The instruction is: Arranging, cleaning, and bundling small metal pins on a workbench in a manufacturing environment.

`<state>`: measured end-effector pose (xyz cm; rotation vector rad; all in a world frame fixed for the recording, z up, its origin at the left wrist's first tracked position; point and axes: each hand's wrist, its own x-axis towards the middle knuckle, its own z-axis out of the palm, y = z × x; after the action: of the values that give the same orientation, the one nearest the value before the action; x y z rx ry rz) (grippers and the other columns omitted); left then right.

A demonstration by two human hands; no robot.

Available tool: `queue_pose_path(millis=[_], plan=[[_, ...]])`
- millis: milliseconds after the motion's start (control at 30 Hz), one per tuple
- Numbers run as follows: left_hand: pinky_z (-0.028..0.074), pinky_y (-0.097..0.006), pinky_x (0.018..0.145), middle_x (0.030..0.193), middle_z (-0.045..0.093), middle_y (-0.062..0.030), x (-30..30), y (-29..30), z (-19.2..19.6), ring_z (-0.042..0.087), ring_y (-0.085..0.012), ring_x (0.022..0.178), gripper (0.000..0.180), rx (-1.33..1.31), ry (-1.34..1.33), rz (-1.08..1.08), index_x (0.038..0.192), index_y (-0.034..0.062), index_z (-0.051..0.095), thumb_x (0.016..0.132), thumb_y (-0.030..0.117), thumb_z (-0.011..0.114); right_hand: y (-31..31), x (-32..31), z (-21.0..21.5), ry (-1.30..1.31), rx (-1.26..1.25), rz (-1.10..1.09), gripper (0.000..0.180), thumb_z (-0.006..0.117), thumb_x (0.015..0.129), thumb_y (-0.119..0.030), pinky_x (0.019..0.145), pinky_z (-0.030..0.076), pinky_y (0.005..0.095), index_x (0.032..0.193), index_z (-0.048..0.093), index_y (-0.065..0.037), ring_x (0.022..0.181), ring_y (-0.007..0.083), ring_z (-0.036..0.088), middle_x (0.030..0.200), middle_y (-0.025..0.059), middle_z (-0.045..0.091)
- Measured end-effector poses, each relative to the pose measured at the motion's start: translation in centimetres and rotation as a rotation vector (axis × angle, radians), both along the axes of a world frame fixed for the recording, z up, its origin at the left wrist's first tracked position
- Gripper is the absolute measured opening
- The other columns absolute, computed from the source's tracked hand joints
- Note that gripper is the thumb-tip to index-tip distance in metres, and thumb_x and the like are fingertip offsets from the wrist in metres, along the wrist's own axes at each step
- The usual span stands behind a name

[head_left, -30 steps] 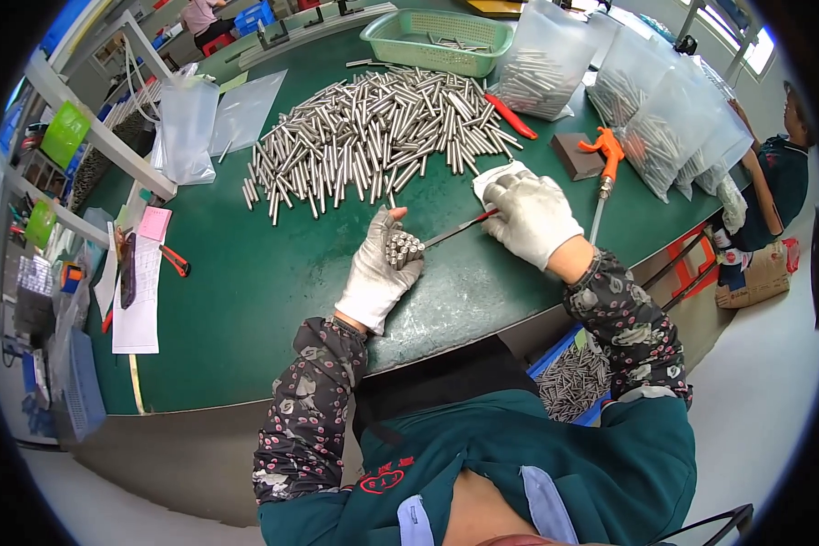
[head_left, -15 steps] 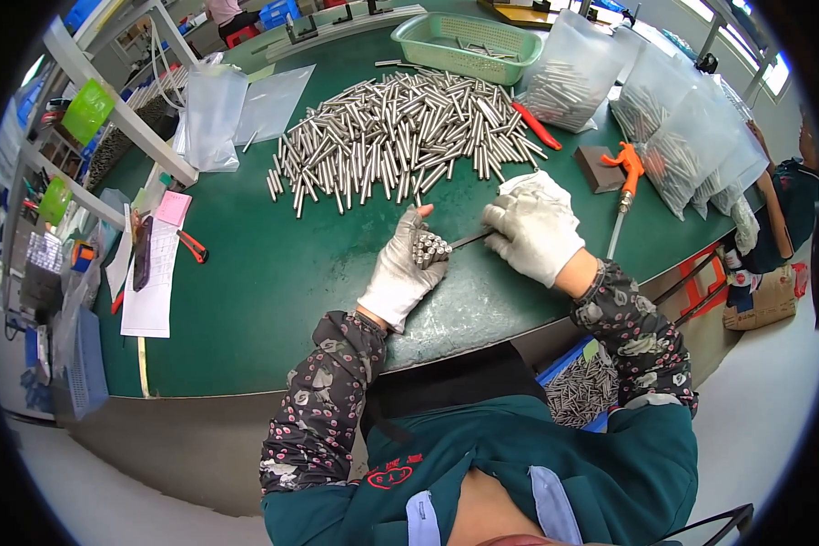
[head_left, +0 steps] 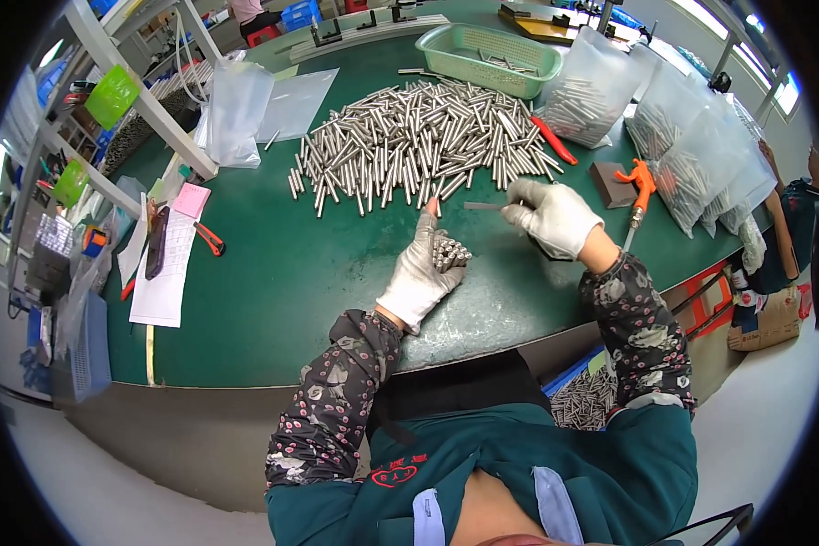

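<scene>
Clear plastic bags of metal rods (head_left: 701, 150) crowd the right end of the green bench (head_left: 273, 300), bulging and leaning on one another, with one more filled bag (head_left: 591, 96) just beside the green basket. At the far left, an empty clear bag (head_left: 237, 114) stands crumpled, with a flat clear bag (head_left: 300, 100) lying next to it. Near the left edge lies a white paper sheet (head_left: 164, 273), a small pink note (head_left: 191, 200) at its top. Bright green tags (head_left: 114, 96) hang on the rack at left.
</scene>
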<state>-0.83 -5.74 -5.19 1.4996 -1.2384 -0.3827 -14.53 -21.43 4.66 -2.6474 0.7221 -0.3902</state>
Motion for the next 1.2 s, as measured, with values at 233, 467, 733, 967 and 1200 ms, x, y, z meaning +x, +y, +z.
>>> queue_pose_path(millis=[233, 467, 733, 967, 1200], plan=[[0.043, -0.025, 0.083, 0.093, 0.057, -0.0056, 0.0, 0.2, -0.3, 0.055, -0.0136, 0.083, 0.109, 0.08, 0.106, -0.084, 0.141, 0.0199, -0.008, 0.067, -0.006, 0.067, -0.5, 1.7, 0.1, 0.25, 0.17, 0.347, 0.026, 0.062, 0.077, -0.033, 0.064, 0.048, 0.0315, 0.087, 0.068, -0.01, 0.066, 0.0226, 0.062, 0.073, 0.0108, 0.064], [0.044, -0.025, 0.081, 0.092, 0.055, -0.0051, 0.3, 0.6, -0.5, 0.054, -0.0139, 0.084, 0.109, 0.088, 0.14, -0.069, 0.141, 0.0187, -0.01, 0.067, -0.006, 0.067, 1.2, 3.2, 2.7, 0.317, 0.15, 0.403, 0.027, 0.064, 0.072, -0.034, 0.063, 0.048, 0.0308, 0.086, 0.069, -0.011, 0.065, 0.0233, 0.062, 0.073, 0.0113, 0.065], [0.044, -0.027, 0.083, 0.102, 0.053, -0.008, -0.1, 0.5, 0.3, 0.054, -0.0138, 0.085, 0.111, 0.127, 0.248, -0.116, 0.14, 0.0217, -0.012, 0.067, -0.006, 0.067, -0.5, 4.5, 1.5, 0.321, 0.184, 0.501, 0.027, 0.064, 0.075, -0.031, 0.066, 0.048, 0.0317, 0.085, 0.068, -0.006, 0.066, 0.024, 0.062, 0.075, 0.013, 0.065], [0.045, -0.026, 0.081, 0.1, 0.053, -0.0051, 0.3, 0.4, 0.3, 0.054, -0.0113, 0.081, 0.112, 0.074, 0.116, -0.075, 0.14, 0.0241, -0.013, 0.068, -0.007, 0.066, -1.4, 5.4, 1.4, 0.334, 0.229, 0.45, 0.029, 0.064, 0.073, -0.031, 0.066, 0.048, 0.0315, 0.086, 0.068, -0.005, 0.068, 0.0228, 0.062, 0.073, 0.0137, 0.065], [0.044, -0.027, 0.081, 0.128, 0.038, -0.0132, -0.6, -0.3, 0.8, 0.05, -0.0174, 0.102, 0.11, 0.034, 0.117, -0.104, 0.141, 0.0223, -0.007, 0.065, -0.009, 0.066, -4.4, 4.4, 0.1, 0.408, 0.082, 0.224, 0.032, 0.058, 0.07, -0.036, 0.072, 0.048, 0.0352, 0.085, 0.068, -0.009, 0.075, 0.0278, 0.063, 0.078, 0.0135, 0.065]])
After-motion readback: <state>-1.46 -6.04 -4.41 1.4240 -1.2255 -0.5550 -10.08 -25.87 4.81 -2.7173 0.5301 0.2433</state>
